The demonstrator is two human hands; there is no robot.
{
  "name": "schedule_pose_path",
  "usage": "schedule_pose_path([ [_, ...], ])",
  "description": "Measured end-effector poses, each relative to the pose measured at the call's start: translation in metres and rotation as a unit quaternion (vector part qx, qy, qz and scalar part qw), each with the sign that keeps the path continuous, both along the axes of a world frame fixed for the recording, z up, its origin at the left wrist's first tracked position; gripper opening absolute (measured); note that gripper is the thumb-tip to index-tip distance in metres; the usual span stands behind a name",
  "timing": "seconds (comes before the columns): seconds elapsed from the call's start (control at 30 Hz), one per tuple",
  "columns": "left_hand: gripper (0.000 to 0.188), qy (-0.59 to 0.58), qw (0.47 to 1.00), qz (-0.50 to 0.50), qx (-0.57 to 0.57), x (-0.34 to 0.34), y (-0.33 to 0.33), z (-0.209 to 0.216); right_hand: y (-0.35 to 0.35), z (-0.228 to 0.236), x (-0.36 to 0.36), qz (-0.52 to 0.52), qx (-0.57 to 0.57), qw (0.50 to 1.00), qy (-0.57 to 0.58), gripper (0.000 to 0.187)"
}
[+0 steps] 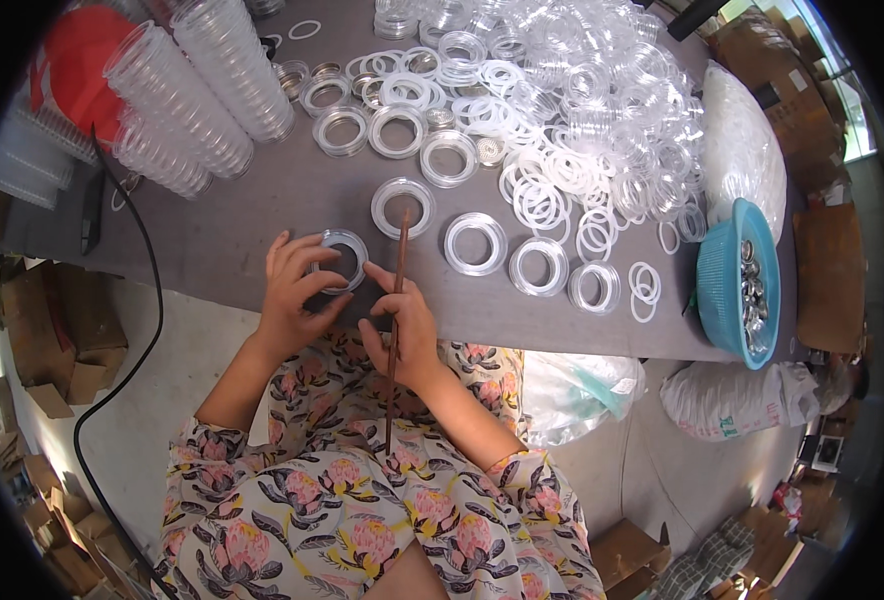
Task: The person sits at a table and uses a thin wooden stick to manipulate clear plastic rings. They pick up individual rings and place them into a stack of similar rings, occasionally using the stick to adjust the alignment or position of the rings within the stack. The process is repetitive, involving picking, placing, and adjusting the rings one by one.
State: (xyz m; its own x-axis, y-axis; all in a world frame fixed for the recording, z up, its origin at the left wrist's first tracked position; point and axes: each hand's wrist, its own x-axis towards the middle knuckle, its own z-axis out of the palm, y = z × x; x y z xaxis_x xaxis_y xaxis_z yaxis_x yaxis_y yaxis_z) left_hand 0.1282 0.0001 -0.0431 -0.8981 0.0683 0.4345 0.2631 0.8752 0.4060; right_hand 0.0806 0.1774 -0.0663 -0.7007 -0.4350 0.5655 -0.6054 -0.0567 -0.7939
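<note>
A round clear plastic ring (359,247) lies on the grey tabletop near its front edge. Fingers and thumb of my left hand (295,285) curl around its left side and grip it. My right hand (409,335) holds a thin brown stick (394,370) that slants upright, its tip over another clear ring (402,185) behind. The right index finger reaches toward the right rim of the gripped ring; whether it touches cannot be made out. To the right, more clear rings (475,243) lie in a row, with several thin white ring gaskets (645,283) beside them.
Tall stacks of clear plastic cups (232,70) stand at the back left near a red item (82,60). A large heap of clear rings (602,80) covers the back right. A blue basket (712,290) of small metal parts sits at the right edge. A black cable (157,300) hangs left.
</note>
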Motion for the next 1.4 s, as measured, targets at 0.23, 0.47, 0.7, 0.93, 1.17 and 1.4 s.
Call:
schedule_pose_path([
  [0.23, 0.070, -0.047, 0.989, 0.063, 0.129, -0.022, 0.016, 0.006, 0.059, 0.008, -0.016, -0.181, 0.048, 0.975, 0.117, 0.026],
  [0.47, 0.080, 0.001, 0.996, 0.010, -0.092, -0.060, 0.014, 0.013, 0.161, 0.002, -0.050, -0.415, 0.151, 0.896, 0.034, 0.040],
  [0.7, 0.069, -0.028, 0.981, -0.068, -0.180, -0.088, 0.031, 0.011, 0.123, 0.004, -0.059, -0.374, 0.206, 0.904, 0.039, 0.058],
  [0.93, 0.057, 0.013, 0.984, -0.055, -0.171, -0.113, 0.005, 0.018, 0.094, 0.004, -0.085, -0.336, 0.252, 0.906, 0.047, 0.056],
  [1.17, 0.050, 0.035, 0.977, -0.189, -0.089, -0.163, 0.026, 0.048, 0.104, 0.004, -0.076, -0.326, 0.189, 0.925, 0.043, 0.053],
  [1.4, 0.035, 0.023, 0.992, -0.127, -0.010, -0.298, 0.089, 0.026, 0.121, -0.001, -0.053, -0.315, 0.090, 0.945, 0.003, 0.042],
])
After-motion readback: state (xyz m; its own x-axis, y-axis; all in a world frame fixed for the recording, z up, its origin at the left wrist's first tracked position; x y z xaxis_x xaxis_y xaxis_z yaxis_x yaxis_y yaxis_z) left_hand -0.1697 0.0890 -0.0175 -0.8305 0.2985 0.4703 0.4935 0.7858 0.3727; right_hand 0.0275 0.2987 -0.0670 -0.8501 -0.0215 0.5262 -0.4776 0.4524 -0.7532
